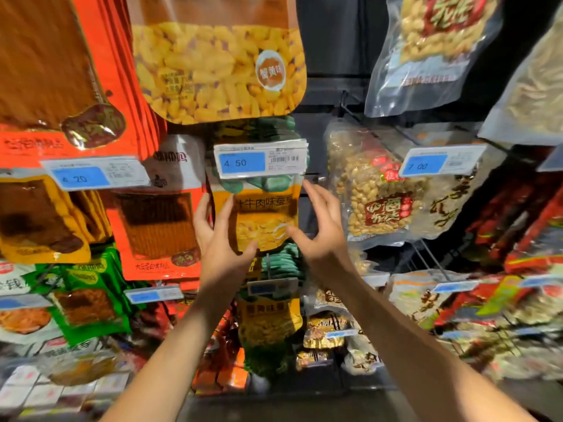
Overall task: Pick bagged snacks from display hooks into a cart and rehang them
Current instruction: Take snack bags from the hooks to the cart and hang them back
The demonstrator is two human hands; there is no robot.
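Note:
A yellow snack bag (263,219) with green beans printed at its top hangs on a display hook under the price tag (262,161) reading 4 50. My left hand (221,236) holds the bag's left edge and lower corner, fingers up along its side and thumb on its front. My right hand (320,226) is at the bag's right edge, thumb touching its lower right corner, fingers spread and relaxed. Green bags hang behind it. No cart is in view.
Bags crowd the hooks all around: orange ones (155,226) at left, a large yellow one (219,71) above, peanut bags (374,193) at right, another yellow bag (268,321) below. Price tags 4 20 (94,173) and 7 00 (441,161) jut forward.

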